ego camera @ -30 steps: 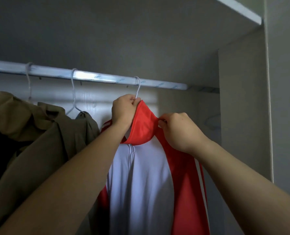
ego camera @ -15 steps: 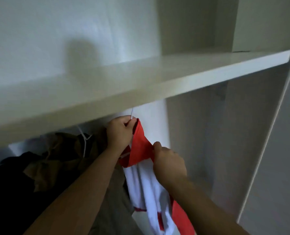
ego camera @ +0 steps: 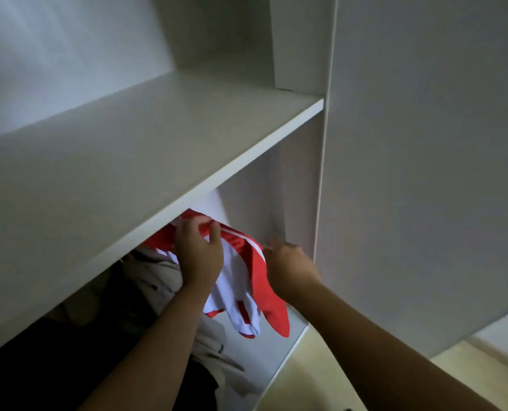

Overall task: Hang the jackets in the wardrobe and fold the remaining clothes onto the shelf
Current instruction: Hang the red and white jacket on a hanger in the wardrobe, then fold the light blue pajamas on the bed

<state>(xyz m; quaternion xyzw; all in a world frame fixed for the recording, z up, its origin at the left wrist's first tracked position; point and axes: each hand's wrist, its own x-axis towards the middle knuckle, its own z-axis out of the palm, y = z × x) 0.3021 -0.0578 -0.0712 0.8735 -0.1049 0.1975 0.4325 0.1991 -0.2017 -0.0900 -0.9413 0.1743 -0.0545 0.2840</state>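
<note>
Under shelf [ego camera: 187, 137]: left hand [ego camera: 199, 253] grip holds red jacket [ego camera: 272, 301] collar; right hand [ego camera: 288, 266] pinches shoulder.

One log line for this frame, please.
left hand: grips collar of red-and-white jacket | right hand: at jacket shoulder, grip hidden | shelf: above both hands | khaki jacket: left of it

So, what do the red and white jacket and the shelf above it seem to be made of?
The red and white jacket: likely smooth synthetic knit; slight sheen, soft drape. The shelf: probably laminated board, matt off-white; flat face, crisp square edge, no visible grain.
</note>
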